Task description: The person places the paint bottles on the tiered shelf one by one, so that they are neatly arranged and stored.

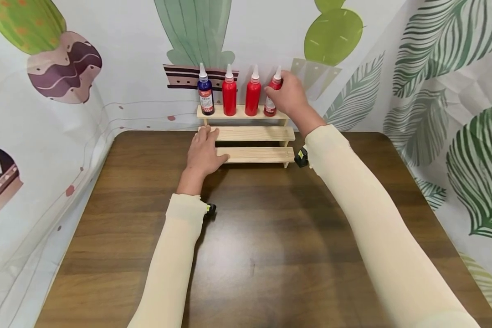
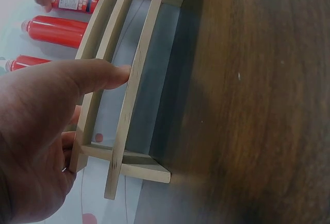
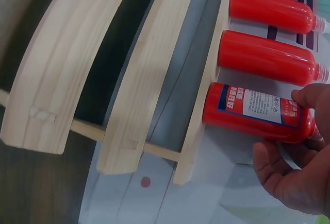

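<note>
A three-tier wooden display rack (image 1: 254, 133) stands at the back of the table. My right hand (image 1: 289, 93) grips the upper part of a labelled red squeeze bottle (image 3: 258, 112), whose base is at the right end of the top tier. Beside it on that tier stand two plain red bottles (image 1: 253, 98) and, at the left end, a blue bottle (image 1: 205, 95) with a label. All have pointed whitish nozzles. My left hand (image 1: 203, 152) holds the rack's left end. Its thumb (image 2: 111, 74) touches the lowest tier's edge, and its other fingers are partly hidden at the middle tier.
The rack's two lower tiers (image 3: 142, 80) bear no bottles. Brown wood-grain tabletop (image 1: 246, 255) stretches in front of the rack. Behind and at both sides hangs a white cloth (image 1: 127, 54) printed with cacti and leaves, close behind the bottles.
</note>
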The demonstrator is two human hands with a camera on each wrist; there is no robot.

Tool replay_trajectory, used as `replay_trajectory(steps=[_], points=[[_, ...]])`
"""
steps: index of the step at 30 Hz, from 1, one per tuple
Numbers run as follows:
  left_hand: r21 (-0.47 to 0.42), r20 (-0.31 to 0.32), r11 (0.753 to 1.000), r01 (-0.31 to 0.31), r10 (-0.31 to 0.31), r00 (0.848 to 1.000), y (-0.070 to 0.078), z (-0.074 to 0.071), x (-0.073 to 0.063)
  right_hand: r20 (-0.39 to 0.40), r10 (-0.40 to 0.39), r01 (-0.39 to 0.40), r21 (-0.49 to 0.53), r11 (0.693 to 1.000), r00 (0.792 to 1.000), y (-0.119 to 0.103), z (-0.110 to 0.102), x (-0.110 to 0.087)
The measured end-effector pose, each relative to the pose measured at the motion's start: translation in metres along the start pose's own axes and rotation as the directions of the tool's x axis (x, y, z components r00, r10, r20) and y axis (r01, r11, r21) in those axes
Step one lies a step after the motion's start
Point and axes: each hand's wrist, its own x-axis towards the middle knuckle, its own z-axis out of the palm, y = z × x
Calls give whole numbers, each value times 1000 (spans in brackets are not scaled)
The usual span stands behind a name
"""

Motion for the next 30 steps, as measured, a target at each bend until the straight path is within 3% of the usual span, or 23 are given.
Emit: replay_trajectory(steps=[9, 14, 17, 20, 24, 30], points=[[18, 5, 1000, 3, -3, 1000, -1, 0, 1, -29, -101, 103, 90, 991, 994, 11, 6, 0], [7, 7, 1000, 0, 0, 1000, -1, 0, 1, -29, -143, 145, 58, 988, 989, 14, 6, 1], [12, 5, 1000, 4, -4, 1000, -1, 0, 1, -12, -143, 144, 49, 988, 990, 13, 6, 1], [21, 4, 1000, 8, -8, 1000, -2, 1, 1, -7, -120, 120, 112, 986, 993, 14, 7, 1], [17, 13, 1000, 6, -6, 1000, 0, 1, 0, -40, -111, 117, 204, 972, 993, 19, 9, -1], [17, 10, 1000, 0, 0, 1000, 2, -2, 0, -97, -120, 140, 234, 962, 988, 28, 15, -4]])
